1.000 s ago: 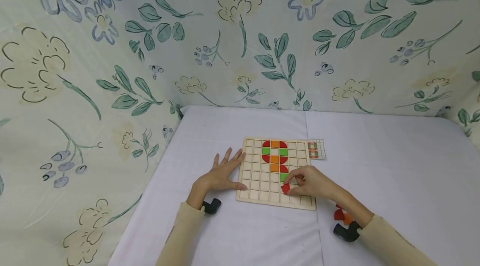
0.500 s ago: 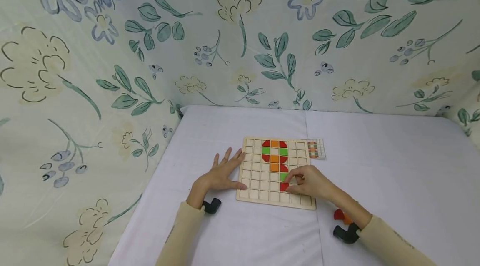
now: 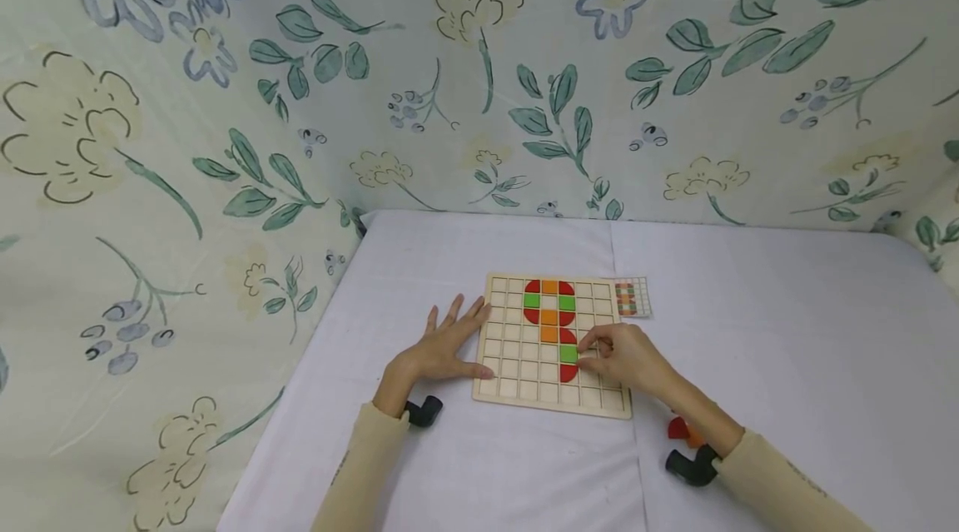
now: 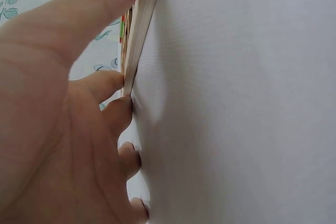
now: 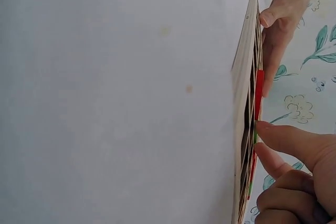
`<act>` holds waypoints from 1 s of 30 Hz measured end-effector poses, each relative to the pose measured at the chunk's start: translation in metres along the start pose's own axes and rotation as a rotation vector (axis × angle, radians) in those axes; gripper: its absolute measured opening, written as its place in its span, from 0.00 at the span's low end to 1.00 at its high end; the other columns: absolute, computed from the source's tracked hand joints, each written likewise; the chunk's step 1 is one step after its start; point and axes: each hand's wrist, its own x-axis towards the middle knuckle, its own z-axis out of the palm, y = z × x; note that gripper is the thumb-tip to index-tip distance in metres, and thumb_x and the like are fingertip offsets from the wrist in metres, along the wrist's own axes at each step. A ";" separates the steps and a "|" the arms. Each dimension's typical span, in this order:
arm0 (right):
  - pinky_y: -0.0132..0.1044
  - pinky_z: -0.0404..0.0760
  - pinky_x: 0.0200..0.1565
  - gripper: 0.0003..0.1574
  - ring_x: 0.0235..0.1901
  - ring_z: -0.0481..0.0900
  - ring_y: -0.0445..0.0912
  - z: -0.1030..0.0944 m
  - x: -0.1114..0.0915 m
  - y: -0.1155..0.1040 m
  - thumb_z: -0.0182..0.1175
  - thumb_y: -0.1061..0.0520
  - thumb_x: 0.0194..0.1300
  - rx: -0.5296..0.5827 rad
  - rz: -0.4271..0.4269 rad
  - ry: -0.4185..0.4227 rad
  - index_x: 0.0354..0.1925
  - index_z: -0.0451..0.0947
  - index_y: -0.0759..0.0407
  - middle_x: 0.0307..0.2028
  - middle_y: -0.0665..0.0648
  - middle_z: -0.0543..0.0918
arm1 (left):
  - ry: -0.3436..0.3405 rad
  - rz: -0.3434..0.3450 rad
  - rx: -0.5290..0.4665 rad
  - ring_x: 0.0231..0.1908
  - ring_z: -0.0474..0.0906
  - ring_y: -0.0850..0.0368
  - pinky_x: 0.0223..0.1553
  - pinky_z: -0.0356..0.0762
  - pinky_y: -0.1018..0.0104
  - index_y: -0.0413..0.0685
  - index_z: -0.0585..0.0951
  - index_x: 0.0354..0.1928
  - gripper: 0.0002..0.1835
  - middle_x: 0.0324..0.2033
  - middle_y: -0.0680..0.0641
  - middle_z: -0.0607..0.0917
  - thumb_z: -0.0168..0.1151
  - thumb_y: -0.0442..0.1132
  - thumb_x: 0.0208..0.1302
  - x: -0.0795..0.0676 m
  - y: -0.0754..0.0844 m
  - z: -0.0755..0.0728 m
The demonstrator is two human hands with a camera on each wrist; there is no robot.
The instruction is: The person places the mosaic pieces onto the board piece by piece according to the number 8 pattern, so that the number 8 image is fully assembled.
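A wooden grid board (image 3: 519, 389) lies on the white table, with red, orange and green tiles in some of its squares. Fingers spread, my left hand (image 3: 442, 349) rests at the board's left edge, thumb on the near corner area. My right hand (image 3: 625, 357) is over the board's right side, holding nothing that I can see. Its thumb and forefinger, slightly apart, touch beside a green tile (image 3: 568, 354); the other fingers are curled. Directly below that tile, a rounded red tile (image 3: 568, 373) sits in its square. The right wrist view shows both fingertips against the tile edges (image 5: 259, 95).
A small printed pattern card (image 3: 633, 297) lies by the board's far right corner. Loose red (image 3: 678, 429) and orange pieces (image 3: 695, 437) lie partly hidden by the right wrist. A black device (image 3: 693, 465) is strapped at that wrist. Floral cloth (image 3: 479, 99) hangs behind.
The red tile, pinched and tilted a second ago, now lies flat in its square below the green one. My right hand has let go and shifted slightly right and away. The left hand has stayed put.
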 end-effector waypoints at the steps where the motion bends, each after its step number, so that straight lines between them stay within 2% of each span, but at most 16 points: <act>1: 0.28 0.57 0.21 0.10 0.16 0.59 0.38 0.000 0.000 0.000 0.77 0.55 0.58 0.003 0.001 -0.002 0.37 0.88 0.56 0.14 0.46 0.63 | 0.001 0.002 0.000 0.83 0.23 0.43 0.78 0.19 0.30 0.57 0.46 0.84 0.60 0.84 0.52 0.40 0.71 0.65 0.60 0.000 0.000 0.000; 10: 0.28 0.59 0.21 0.08 0.18 0.60 0.37 -0.010 -0.011 0.007 0.75 0.54 0.62 0.026 0.009 0.008 0.39 0.88 0.54 0.16 0.46 0.63 | 0.013 0.009 0.000 0.83 0.25 0.40 0.77 0.21 0.28 0.54 0.48 0.84 0.60 0.84 0.50 0.42 0.72 0.64 0.59 0.000 0.003 -0.001; 15: 0.29 0.59 0.21 0.07 0.18 0.58 0.37 -0.026 -0.027 0.015 0.74 0.54 0.63 0.015 0.052 0.065 0.40 0.88 0.53 0.17 0.46 0.61 | 0.005 -0.002 0.002 0.83 0.24 0.41 0.78 0.21 0.29 0.56 0.47 0.84 0.60 0.84 0.51 0.41 0.72 0.65 0.59 0.000 0.003 -0.002; 22: 0.29 0.60 0.21 0.11 0.19 0.58 0.37 -0.045 -0.054 0.029 0.74 0.55 0.63 -0.064 0.101 0.155 0.43 0.88 0.58 0.19 0.47 0.62 | 0.012 -0.007 0.006 0.83 0.24 0.42 0.78 0.20 0.30 0.57 0.47 0.84 0.60 0.84 0.52 0.41 0.73 0.64 0.59 -0.001 0.003 -0.003; 26: 0.31 0.59 0.20 0.13 0.19 0.59 0.38 -0.051 -0.073 0.042 0.74 0.55 0.62 -0.101 0.170 0.179 0.44 0.88 0.57 0.19 0.48 0.62 | 0.013 0.002 0.002 0.83 0.25 0.41 0.78 0.21 0.29 0.56 0.48 0.84 0.60 0.84 0.51 0.42 0.73 0.63 0.59 -0.001 0.004 -0.003; 30: 0.32 0.60 0.20 0.16 0.20 0.60 0.39 -0.055 -0.090 0.052 0.74 0.53 0.62 -0.098 0.250 0.156 0.46 0.87 0.58 0.19 0.48 0.63 | 0.009 0.004 -0.005 0.83 0.25 0.41 0.77 0.20 0.29 0.56 0.48 0.84 0.60 0.84 0.50 0.42 0.73 0.63 0.59 -0.002 0.005 -0.002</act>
